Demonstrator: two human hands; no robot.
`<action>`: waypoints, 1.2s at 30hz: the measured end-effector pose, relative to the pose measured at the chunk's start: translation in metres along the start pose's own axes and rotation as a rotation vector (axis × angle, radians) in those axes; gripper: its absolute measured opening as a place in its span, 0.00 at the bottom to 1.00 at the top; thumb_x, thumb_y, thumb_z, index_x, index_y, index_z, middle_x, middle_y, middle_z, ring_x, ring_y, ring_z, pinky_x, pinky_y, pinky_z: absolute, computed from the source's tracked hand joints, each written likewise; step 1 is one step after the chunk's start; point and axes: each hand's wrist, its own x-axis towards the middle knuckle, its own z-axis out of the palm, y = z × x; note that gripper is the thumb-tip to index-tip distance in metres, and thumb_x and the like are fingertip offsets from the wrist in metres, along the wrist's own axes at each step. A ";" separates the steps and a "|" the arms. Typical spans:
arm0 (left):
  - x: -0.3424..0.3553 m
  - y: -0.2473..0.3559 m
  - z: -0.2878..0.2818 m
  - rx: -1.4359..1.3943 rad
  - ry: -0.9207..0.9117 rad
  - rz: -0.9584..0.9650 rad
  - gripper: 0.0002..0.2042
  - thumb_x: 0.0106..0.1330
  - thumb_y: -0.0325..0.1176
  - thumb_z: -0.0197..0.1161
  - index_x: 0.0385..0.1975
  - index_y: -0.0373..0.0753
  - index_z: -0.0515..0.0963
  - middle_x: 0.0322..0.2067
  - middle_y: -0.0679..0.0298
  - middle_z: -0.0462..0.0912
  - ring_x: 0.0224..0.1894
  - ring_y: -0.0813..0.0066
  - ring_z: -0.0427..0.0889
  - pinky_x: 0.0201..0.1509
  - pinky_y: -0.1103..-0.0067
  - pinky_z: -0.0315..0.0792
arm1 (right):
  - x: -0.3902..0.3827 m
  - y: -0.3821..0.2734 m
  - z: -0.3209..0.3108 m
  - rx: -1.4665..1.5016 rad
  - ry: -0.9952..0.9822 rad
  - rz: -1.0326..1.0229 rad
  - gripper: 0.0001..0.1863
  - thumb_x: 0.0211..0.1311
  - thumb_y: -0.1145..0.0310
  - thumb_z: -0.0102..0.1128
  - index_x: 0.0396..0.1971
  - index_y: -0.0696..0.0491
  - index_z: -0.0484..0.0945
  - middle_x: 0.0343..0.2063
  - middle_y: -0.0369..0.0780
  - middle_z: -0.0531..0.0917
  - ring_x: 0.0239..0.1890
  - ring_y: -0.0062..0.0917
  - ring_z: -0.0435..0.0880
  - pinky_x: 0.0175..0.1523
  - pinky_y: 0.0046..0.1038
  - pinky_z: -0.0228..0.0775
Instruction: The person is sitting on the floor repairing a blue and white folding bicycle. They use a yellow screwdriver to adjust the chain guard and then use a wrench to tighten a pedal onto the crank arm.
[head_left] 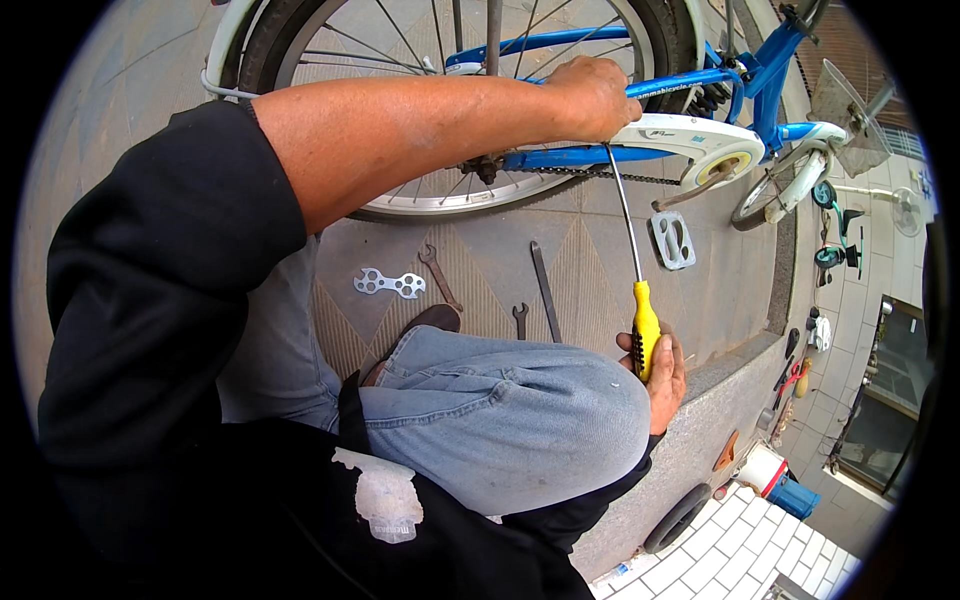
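A blue bicycle frame tube [690, 80] and a white chain guard [700, 135] stand before me. My left hand [590, 100] reaches across with bent fingers closed at the guard's rear end; its fingertips are partly hidden. My right hand [665, 380] grips the yellow handle of a long screwdriver [645, 325] beside my knee. The metal shaft slants up and its tip meets the guard's lower edge, just below my left hand. Under the guard runs the chain [630, 178], leading to the crank and a grey pedal [672, 240]. The spoked rear wheel [440, 205] is behind my left forearm.
On the paving lie a multi-hole flat spanner [390, 284], a rusty wrench [438, 275], a small open-ended wrench [520, 318] and a flat metal bar [545, 290]. More tools, a black tyre [678, 518] and a white-and-blue bucket [765, 470] are along the right-hand ledge.
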 end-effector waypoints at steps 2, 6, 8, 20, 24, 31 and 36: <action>0.001 0.000 0.001 0.006 0.010 0.016 0.17 0.68 0.40 0.54 0.34 0.31 0.82 0.23 0.55 0.77 0.26 0.65 0.81 0.36 0.72 0.77 | -0.001 -0.004 0.001 -0.017 -0.050 -0.021 0.22 0.62 0.59 0.62 0.49 0.58 0.74 0.33 0.42 0.81 0.18 0.14 0.71 0.23 0.15 0.65; 0.007 -0.009 0.009 0.075 0.039 0.070 0.16 0.68 0.40 0.54 0.35 0.33 0.82 0.24 0.56 0.77 0.28 0.64 0.81 0.37 0.71 0.77 | 0.002 0.002 -0.005 -0.113 -0.081 -0.083 0.23 0.58 0.66 0.65 0.51 0.59 0.72 0.30 0.39 0.79 0.21 0.16 0.73 0.26 0.17 0.67; 0.007 -0.007 0.009 0.074 0.021 0.047 0.15 0.68 0.40 0.53 0.36 0.34 0.83 0.24 0.56 0.77 0.29 0.64 0.81 0.37 0.71 0.76 | 0.004 0.005 -0.007 -0.105 -0.066 -0.081 0.24 0.57 0.68 0.66 0.52 0.58 0.71 0.28 0.38 0.77 0.22 0.16 0.73 0.26 0.17 0.68; 0.000 0.000 0.001 -0.053 0.038 -0.021 0.19 0.66 0.43 0.55 0.33 0.31 0.82 0.23 0.52 0.79 0.26 0.64 0.81 0.36 0.72 0.76 | -0.003 -0.004 0.003 -0.002 0.005 -0.016 0.21 0.61 0.58 0.63 0.47 0.58 0.76 0.32 0.44 0.83 0.16 0.12 0.70 0.20 0.12 0.64; -0.001 -0.001 -0.001 -0.072 0.052 -0.029 0.19 0.65 0.43 0.55 0.31 0.31 0.83 0.23 0.51 0.80 0.25 0.64 0.80 0.36 0.72 0.76 | -0.004 -0.008 0.006 0.012 -0.043 -0.022 0.22 0.61 0.60 0.63 0.50 0.58 0.74 0.30 0.43 0.82 0.18 0.13 0.72 0.22 0.12 0.67; 0.002 -0.003 0.003 0.008 0.039 0.019 0.18 0.67 0.42 0.54 0.33 0.32 0.82 0.22 0.54 0.78 0.26 0.65 0.80 0.36 0.72 0.76 | 0.005 0.006 -0.009 -0.108 -0.048 -0.084 0.26 0.58 0.64 0.66 0.53 0.58 0.70 0.26 0.39 0.77 0.21 0.17 0.75 0.28 0.18 0.71; 0.007 -0.010 0.010 0.042 0.089 0.070 0.17 0.67 0.41 0.54 0.32 0.32 0.82 0.22 0.55 0.78 0.25 0.66 0.80 0.35 0.72 0.76 | 0.002 0.000 -0.006 -0.032 -0.048 -0.069 0.24 0.58 0.63 0.66 0.52 0.58 0.72 0.26 0.40 0.78 0.21 0.17 0.75 0.27 0.17 0.69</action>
